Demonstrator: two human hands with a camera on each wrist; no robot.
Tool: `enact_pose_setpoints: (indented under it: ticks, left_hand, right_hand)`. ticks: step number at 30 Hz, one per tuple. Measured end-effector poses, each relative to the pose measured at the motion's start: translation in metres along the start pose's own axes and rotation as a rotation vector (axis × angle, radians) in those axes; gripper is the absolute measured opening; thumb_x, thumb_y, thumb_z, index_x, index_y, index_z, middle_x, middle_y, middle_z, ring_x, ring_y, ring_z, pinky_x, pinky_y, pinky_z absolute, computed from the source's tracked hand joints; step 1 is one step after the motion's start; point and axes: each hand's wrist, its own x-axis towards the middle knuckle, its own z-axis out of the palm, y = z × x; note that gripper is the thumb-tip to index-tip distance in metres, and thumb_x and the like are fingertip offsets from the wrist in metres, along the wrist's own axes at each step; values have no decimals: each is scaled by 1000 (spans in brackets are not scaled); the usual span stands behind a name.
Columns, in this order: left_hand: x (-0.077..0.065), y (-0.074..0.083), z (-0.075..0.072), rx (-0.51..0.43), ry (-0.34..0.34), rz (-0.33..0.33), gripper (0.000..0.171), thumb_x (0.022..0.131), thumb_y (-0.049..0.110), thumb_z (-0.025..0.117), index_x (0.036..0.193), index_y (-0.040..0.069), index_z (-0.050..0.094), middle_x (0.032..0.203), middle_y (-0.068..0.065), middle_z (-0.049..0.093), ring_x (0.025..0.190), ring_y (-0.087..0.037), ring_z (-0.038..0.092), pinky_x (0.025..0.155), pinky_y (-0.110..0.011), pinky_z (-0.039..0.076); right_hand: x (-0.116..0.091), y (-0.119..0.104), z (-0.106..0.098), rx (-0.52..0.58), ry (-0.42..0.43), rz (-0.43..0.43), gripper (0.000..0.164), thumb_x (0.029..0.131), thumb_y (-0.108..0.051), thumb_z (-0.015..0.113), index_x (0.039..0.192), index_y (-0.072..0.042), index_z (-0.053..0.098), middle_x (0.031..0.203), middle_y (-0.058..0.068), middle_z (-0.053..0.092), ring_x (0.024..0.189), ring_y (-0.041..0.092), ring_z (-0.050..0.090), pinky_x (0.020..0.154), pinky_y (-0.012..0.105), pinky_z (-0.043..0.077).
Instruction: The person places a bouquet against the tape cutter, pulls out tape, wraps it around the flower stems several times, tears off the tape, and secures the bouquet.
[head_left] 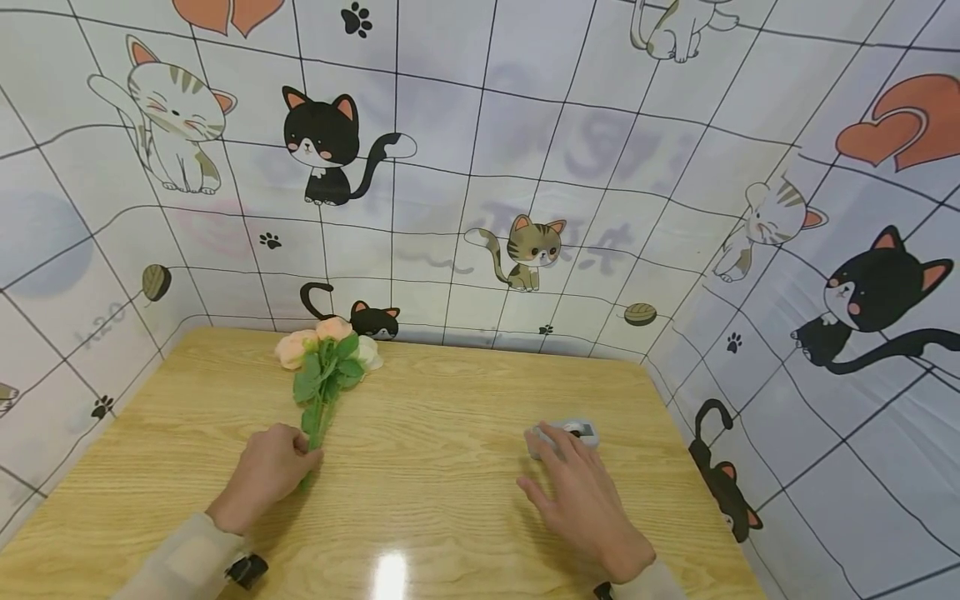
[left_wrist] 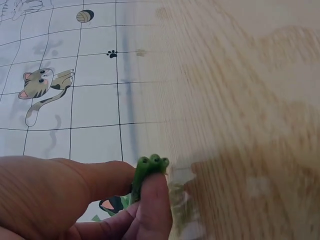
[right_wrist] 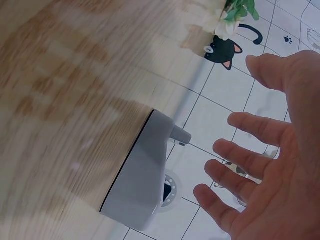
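Note:
A small bunch of artificial flowers (head_left: pixel 324 377), peach and white blooms with green leaves, is held by its stems in my left hand (head_left: pixel 264 477). Thumb and fingers pinch the stems near their lower ends, and the left wrist view shows several cut green stem ends (left_wrist: pixel 150 167) poking out above the fingertips. My right hand (head_left: pixel 583 504) hovers by a grey tape dispenser (head_left: pixel 587 431), its fingers spread and partly covering it in the head view. In the right wrist view the dispenser (right_wrist: pixel 137 175) stands on the table, apart from the extended fingers.
Both hands are over a light wooden table (head_left: pixel 435 450), with a bright light reflection near its front. A white cloth wall (head_left: pixel 435 167) with grid lines and cartoon cats rises behind the table and along both sides.

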Motion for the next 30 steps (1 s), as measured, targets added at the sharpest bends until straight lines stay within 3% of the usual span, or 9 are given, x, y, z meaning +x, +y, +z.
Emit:
enact_pose_setpoints:
  ticks: [3, 5, 10, 18, 30]
  left_hand:
    - [0, 2, 1, -35, 4, -1, 29, 105, 14, 86, 80, 5, 73, 62, 4, 64, 52, -10, 54, 49, -25, 41]
    - [0, 3, 1, -48, 10, 1, 22, 104, 15, 87, 89, 2, 79, 67, 1, 73, 53, -12, 60, 50, -27, 45]
    - [-2, 6, 3, -50, 11, 18, 22, 105, 16, 86, 87, 4, 79, 67, 1, 75, 52, -13, 58, 49, -27, 44]
    - [-3, 16, 4, -65, 11, 26, 23, 107, 17, 85, 101, -5, 81, 82, -5, 83, 58, -12, 66, 50, -27, 49]
    - [-7, 33, 13, -94, 20, 22, 23, 106, 17, 87, 97, -4, 81, 79, -4, 80, 59, -12, 66, 52, -25, 50]
  right_hand:
    - [2, -1, 0, -3, -16, 2, 65, 107, -43, 87, 162, -14, 68, 167, 18, 65, 147, 44, 69, 115, 71, 59]
    - [3, -2, 0, -3, -29, 5, 65, 108, -43, 87, 162, -15, 68, 167, 17, 65, 147, 43, 69, 116, 71, 59]
    - [4, -5, -2, 2, -46, 10, 64, 108, -44, 86, 162, -15, 68, 166, 17, 65, 147, 43, 69, 117, 70, 59]
    - [5, -8, -3, 9, -42, 8, 62, 108, -42, 87, 161, -15, 69, 164, 15, 67, 146, 42, 70, 114, 71, 60]
    - [6, -7, -5, 30, -39, 10, 62, 109, -40, 86, 161, -14, 69, 164, 18, 68, 146, 45, 70, 116, 70, 60]
